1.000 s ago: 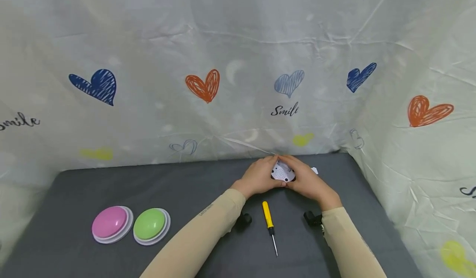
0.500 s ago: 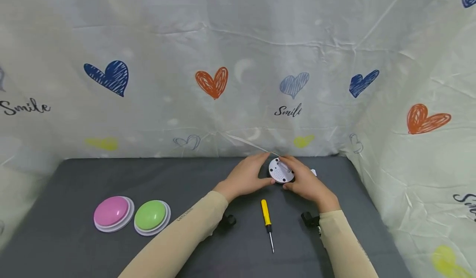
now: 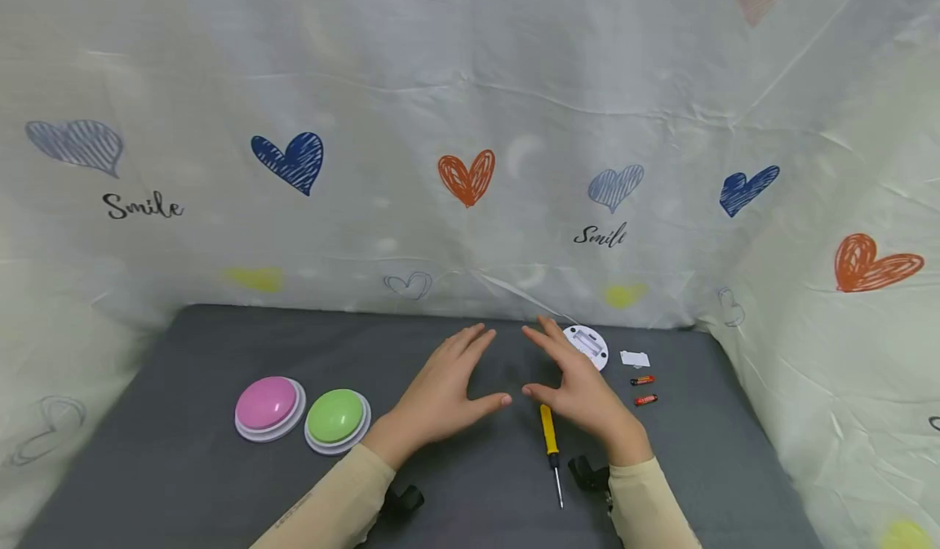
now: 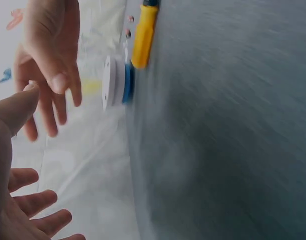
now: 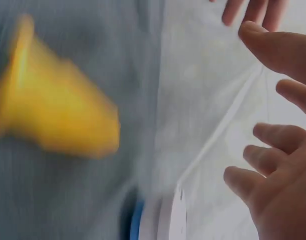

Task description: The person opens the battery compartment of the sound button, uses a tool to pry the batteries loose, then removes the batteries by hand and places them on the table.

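My left hand point(image 3: 443, 387) hovers over the middle of the table, its fingers spread and holding nothing. Facing it, my right hand point(image 3: 583, 390) is raised too, fingers apart, also holding nothing. Just behind the right hand lies a round white button light point(image 3: 593, 343), underside up with its battery slot uncovered. Its blue side point(image 4: 128, 82) faces down in the left wrist view. Beneath the right thumb is a screwdriver point(image 3: 549, 431) with a yellow handle, partly hidden at its top; the handle point(image 5: 63, 100) looks blurred in the right wrist view.
Right of the button light lie a small white cover point(image 3: 635, 359) and two red batteries point(image 3: 646, 400). A pink button light point(image 3: 266, 403) and a green button light point(image 3: 335, 416) stand on the left of the grey table point(image 3: 470, 500). A printed curtain point(image 3: 352, 231) hangs behind.
Both hands let go of the white button light and drew back toward the person, left hand farther left. The light now rests on the table. The head view has shifted.
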Motion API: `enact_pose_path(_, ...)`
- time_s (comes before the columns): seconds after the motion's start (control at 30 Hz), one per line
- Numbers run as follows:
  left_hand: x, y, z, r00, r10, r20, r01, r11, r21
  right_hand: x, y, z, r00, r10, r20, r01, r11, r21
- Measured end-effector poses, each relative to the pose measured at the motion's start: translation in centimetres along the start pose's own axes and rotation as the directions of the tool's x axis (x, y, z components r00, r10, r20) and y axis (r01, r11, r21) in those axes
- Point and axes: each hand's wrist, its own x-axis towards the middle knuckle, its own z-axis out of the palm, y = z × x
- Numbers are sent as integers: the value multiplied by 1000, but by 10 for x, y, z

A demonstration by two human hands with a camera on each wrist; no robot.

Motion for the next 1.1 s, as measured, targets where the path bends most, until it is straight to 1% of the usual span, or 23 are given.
enact_pose_path(0.17,-36,-19,-16,995,-60,-78,61,998,6,11,-27,32,998,-67,21,66,997,38)
enact_pose_path(0.3,-65,-31,-29,984,-103,-145,105,994,9,23,-45,60,990,-130,50,127,990,61)
enact_pose_path(0.43,-94,-43,-40,964,-143,-223,151,988,21,36,-65,88,976,-174,128,162,982,96)
enact_pose_path(0.57,-120,-54,-46,942,-183,-281,193,981,8,47,-83,113,959,-179,221,158,981,112)
enact_pose_path(0.67,-135,-62,-48,929,-203,-309,209,978,-15,54,-92,130,948,-173,268,147,982,117)
enact_pose_path(0.83,-159,-75,-47,904,-230,-361,231,972,-39,64,-103,157,933,-178,311,141,980,138)
enact_pose_path(0.9,-167,-79,-47,897,-229,-377,230,972,-44,67,-108,166,927,-188,324,146,978,151)
enact_pose_path(0.97,-172,-81,-47,897,-221,-383,221,974,-45,69,-112,173,921,-195,337,152,977,150)
enact_pose_path(1.1,-180,-84,-48,903,-216,-371,214,976,-47,74,-118,185,910,-203,362,164,977,136)
